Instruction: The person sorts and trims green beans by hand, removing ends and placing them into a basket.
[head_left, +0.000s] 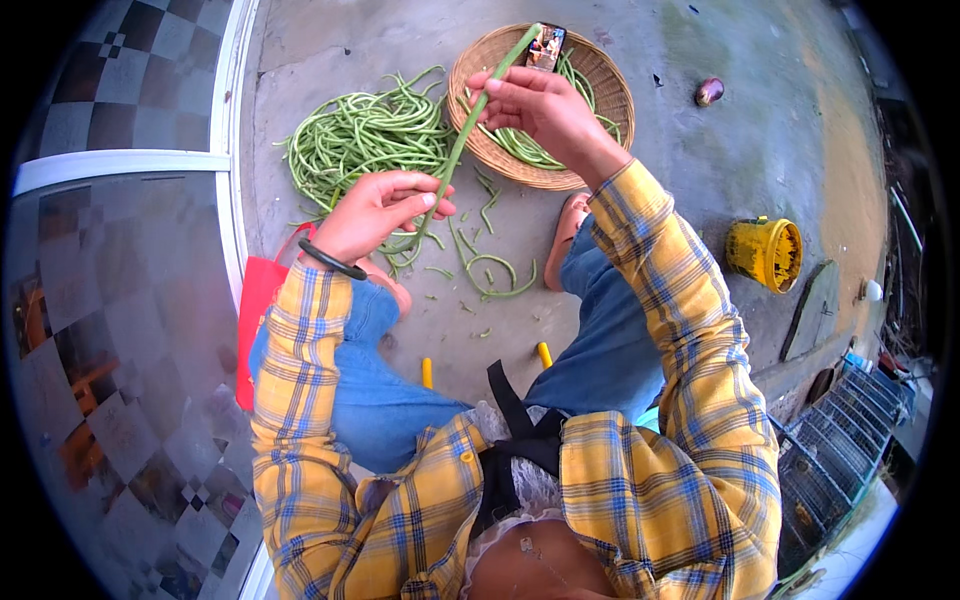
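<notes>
A long green yardlong bean (459, 146) slants between my two hands. My left hand (379, 210), with a dark band at the wrist, pinches its lower part. Higher up, the fingers of my right hand (529, 109) grip the same bean over the near side of a round wicker basket (619, 82). More beans (529, 146) lie inside the basket, partly covered by my right hand. A phone (545, 49) with a lit screen stands at the basket's far side. Left of the basket, a big heap of yardlong beans (367, 139) rests on the concrete floor.
Loose beans and broken bits (487, 277) are scattered between my feet. A red bag (259, 315) stands by my left leg, beside a white-framed tiled doorway (229, 187). Rightward are an eggplant (709, 91), a yellow-stained bucket (765, 253) and a wire cage (832, 442).
</notes>
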